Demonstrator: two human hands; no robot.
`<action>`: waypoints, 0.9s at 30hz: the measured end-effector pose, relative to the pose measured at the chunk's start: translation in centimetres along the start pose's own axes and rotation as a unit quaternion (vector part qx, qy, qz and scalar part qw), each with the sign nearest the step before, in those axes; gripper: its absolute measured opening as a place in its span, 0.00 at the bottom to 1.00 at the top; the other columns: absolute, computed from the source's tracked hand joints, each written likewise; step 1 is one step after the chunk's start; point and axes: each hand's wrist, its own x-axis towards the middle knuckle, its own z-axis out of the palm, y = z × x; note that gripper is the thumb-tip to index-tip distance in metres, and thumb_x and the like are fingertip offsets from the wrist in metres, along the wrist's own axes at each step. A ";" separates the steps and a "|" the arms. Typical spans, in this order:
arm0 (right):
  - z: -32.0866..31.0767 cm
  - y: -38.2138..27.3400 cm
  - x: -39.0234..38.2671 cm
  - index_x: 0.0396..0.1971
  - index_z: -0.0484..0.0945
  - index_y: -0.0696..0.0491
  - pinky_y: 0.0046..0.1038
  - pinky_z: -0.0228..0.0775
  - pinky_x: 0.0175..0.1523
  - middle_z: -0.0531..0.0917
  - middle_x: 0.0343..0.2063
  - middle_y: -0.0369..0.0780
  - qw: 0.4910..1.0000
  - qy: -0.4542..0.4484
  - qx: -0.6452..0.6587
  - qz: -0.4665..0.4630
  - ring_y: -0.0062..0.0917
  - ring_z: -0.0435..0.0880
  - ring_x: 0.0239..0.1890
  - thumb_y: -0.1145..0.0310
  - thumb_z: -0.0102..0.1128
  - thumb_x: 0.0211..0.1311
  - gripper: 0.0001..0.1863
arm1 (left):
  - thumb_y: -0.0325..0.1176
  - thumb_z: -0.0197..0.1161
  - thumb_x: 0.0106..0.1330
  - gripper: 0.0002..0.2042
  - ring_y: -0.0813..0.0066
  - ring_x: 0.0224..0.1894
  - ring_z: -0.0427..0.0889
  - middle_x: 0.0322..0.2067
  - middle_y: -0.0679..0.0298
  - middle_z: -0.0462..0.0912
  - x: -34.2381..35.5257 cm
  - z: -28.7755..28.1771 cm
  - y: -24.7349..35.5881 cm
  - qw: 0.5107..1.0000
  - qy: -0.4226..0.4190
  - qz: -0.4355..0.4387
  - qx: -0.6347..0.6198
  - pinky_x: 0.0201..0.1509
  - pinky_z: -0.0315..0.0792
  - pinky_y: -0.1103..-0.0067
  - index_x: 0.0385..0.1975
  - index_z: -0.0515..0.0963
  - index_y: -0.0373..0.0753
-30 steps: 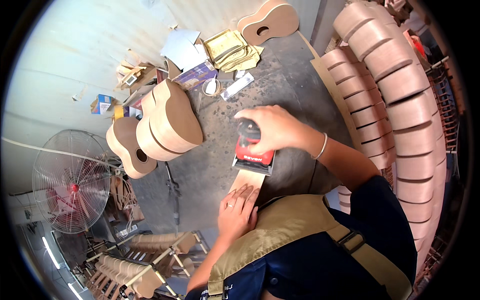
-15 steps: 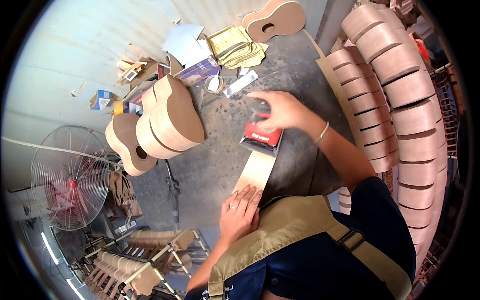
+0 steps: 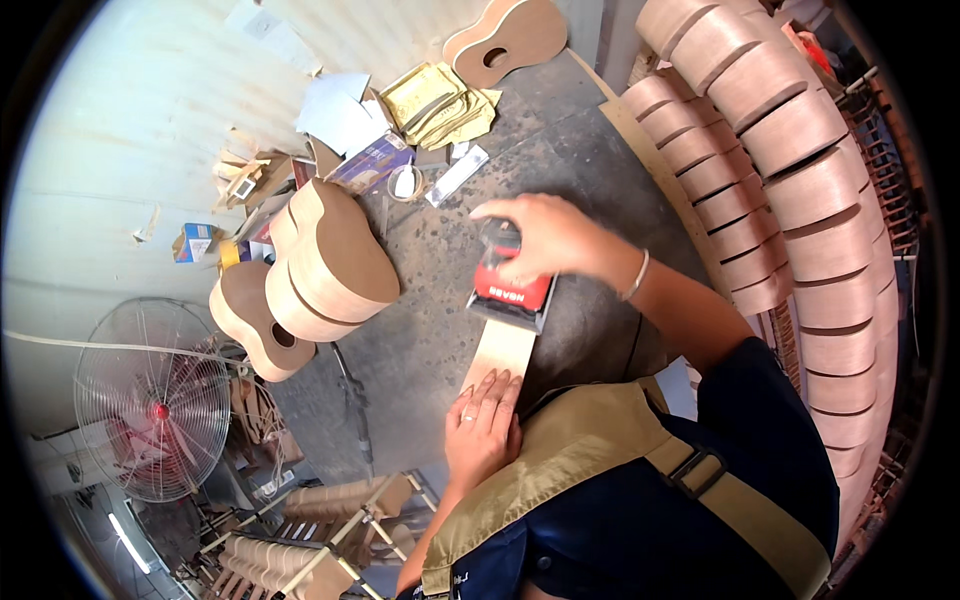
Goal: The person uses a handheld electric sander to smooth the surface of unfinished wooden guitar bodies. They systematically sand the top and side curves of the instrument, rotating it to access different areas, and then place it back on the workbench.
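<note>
My right hand (image 3: 555, 238) is wrapped over the top of a red and black electric sander (image 3: 510, 290). The sander's flat base rests on a long pale wooden piece (image 3: 500, 350), covering its far end. At the near end, close to my apron, my left hand (image 3: 484, 425) holds the wood, its fingers laid together across the surface and its thumb at the right side. How far the wood reaches under the sander and under my left hand is hidden.
Guitar-shaped wooden bodies (image 3: 335, 260) stand at the left of the dark worktable (image 3: 420, 330); another body (image 3: 505, 45) leans at the far edge. Yellow sheets (image 3: 450, 105) lie at the back. Tall stacks of bodies (image 3: 800, 200) line the right; a caged fan (image 3: 155, 400) stands left.
The sander and my right hand have slid along the wood toward my left hand, which keeps its place. The whole view has shifted slightly.
</note>
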 end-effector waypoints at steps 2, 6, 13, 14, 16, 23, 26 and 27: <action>-0.9 3.8 0.9 0.70 0.82 0.42 0.37 0.86 0.37 0.90 0.35 0.46 0.990 -0.037 0.104 0.092 0.32 0.91 0.30 0.57 0.83 0.53 0.41 | 0.31 0.66 0.66 0.32 0.66 0.77 0.78 0.73 0.62 0.82 0.4 0.0 0.0 1.000 -0.025 0.002 0.000 0.80 0.66 0.63 0.73 0.80 0.44; -1.1 8.5 -1.5 0.65 0.84 0.45 0.30 0.81 0.28 0.90 0.35 0.42 0.969 -0.016 0.172 0.177 0.26 0.87 0.23 0.57 0.85 0.51 0.38 | 0.33 0.65 0.67 0.38 0.56 0.83 0.70 0.81 0.51 0.70 1.7 0.8 -1.0 0.994 -0.104 0.026 0.002 0.86 0.60 0.58 0.80 0.70 0.37; 1.5 10.9 -12.9 0.57 0.86 0.44 0.40 0.81 0.58 0.89 0.46 0.44 0.980 0.131 0.019 0.146 0.41 0.90 0.50 0.56 0.87 0.45 0.35 | 0.43 0.68 0.70 0.47 0.31 0.79 0.70 0.85 0.34 0.51 8.7 3.1 -1.6 0.990 -0.102 0.060 0.080 0.84 0.64 0.56 0.85 0.53 0.30; 1.3 10.2 -14.1 0.58 0.85 0.43 0.41 0.81 0.57 0.87 0.45 0.43 0.978 0.138 0.017 0.153 0.42 0.89 0.49 0.58 0.86 0.46 0.34 | 0.46 0.69 0.73 0.48 0.28 0.75 0.74 0.84 0.31 0.50 9.9 4.1 -2.4 0.990 -0.070 0.067 0.107 0.81 0.69 0.57 0.85 0.52 0.30; 1.1 9.4 -16.4 0.57 0.85 0.41 0.43 0.80 0.56 0.86 0.44 0.42 0.974 0.170 0.000 0.149 0.42 0.89 0.50 0.55 0.86 0.46 0.34 | 0.45 0.79 0.60 0.54 0.32 0.71 0.79 0.80 0.33 0.61 13.9 1.8 -2.5 0.980 -0.172 -0.102 -0.002 0.77 0.74 0.56 0.83 0.57 0.28; -0.3 6.3 -22.2 0.60 0.83 0.43 0.41 0.81 0.59 0.87 0.46 0.41 0.950 0.275 -0.025 0.144 0.41 0.88 0.53 0.59 0.86 0.49 0.35 | 0.42 0.88 0.47 0.51 0.43 0.62 0.87 0.58 0.39 0.86 12.9 -4.0 -5.1 0.967 -0.012 -0.104 -0.233 0.67 0.81 0.61 0.72 0.71 0.31; -0.4 6.1 -24.5 0.59 0.83 0.49 0.40 0.81 0.60 0.89 0.50 0.43 0.935 0.333 -0.042 0.114 0.40 0.88 0.54 0.63 0.86 0.50 0.34 | 0.31 0.85 0.47 0.44 0.43 0.62 0.86 0.61 0.47 0.85 9.1 -8.4 -4.3 0.975 0.051 -0.009 -0.214 0.67 0.80 0.62 0.70 0.75 0.33; -0.7 5.4 -24.8 0.59 0.84 0.49 0.40 0.81 0.61 0.89 0.51 0.43 0.932 0.334 -0.041 0.133 0.40 0.88 0.55 0.63 0.86 0.50 0.34 | 0.28 0.84 0.47 0.43 0.45 0.62 0.86 0.60 0.47 0.85 7.5 -8.5 -4.7 0.978 0.049 -0.004 -0.202 0.67 0.80 0.63 0.69 0.76 0.32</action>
